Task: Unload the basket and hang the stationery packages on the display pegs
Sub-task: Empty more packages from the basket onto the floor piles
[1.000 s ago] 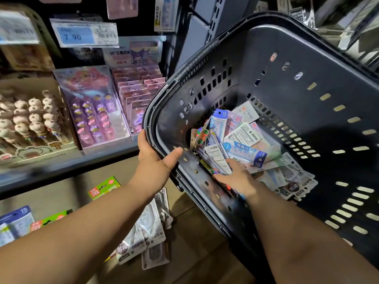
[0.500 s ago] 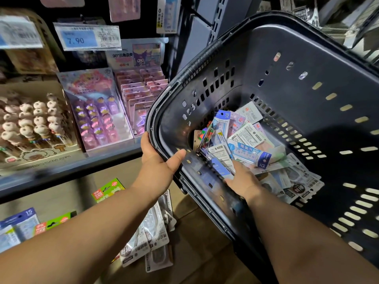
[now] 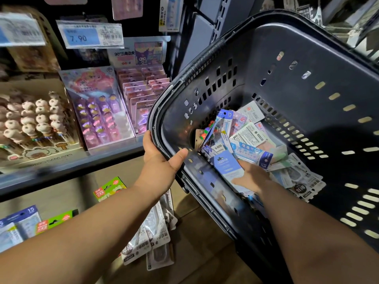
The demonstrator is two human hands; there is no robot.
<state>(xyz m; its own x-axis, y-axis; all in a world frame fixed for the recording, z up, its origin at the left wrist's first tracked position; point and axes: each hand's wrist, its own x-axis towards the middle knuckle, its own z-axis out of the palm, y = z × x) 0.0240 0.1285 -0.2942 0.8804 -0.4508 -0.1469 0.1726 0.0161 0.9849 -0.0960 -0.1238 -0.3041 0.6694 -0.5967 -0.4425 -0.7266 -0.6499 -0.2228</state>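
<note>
1. Basket (image 3: 307, 58): dark plastic with slotted walls, tilted so its open side faces the camera.
2. Left grip (image 3: 162, 160): clamped on the basket's near-left rim corner. The thumb lies over the inside of the rim and the fingers wrap round the outside.
3. Right grip (image 3: 254, 177): inside the basket, low by the near wall, holding a blue-topped package (image 3: 227, 167). The thumb lies across the pack's lower part; the fingers under it are hidden.
4. Stationery packages (image 3: 250, 136): a loose heap in the basket's bottom corner, just beyond the right grip. It has ruler packs marked 15, white printed cards and one pack with coloured bits.
5. Left of the basket: shelf (image 3: 61, 171) with pink display boxes (image 3: 96, 107). A price tag (image 3: 90, 35) reading 7.90 sits above them.
6. Below the basket's near-left corner, under the left forearm: hanging packs (image 3: 147, 238), grey-white and overlapping. I can't make out their pegs.
7. Further left of those: a green pack (image 3: 108, 188).
</note>
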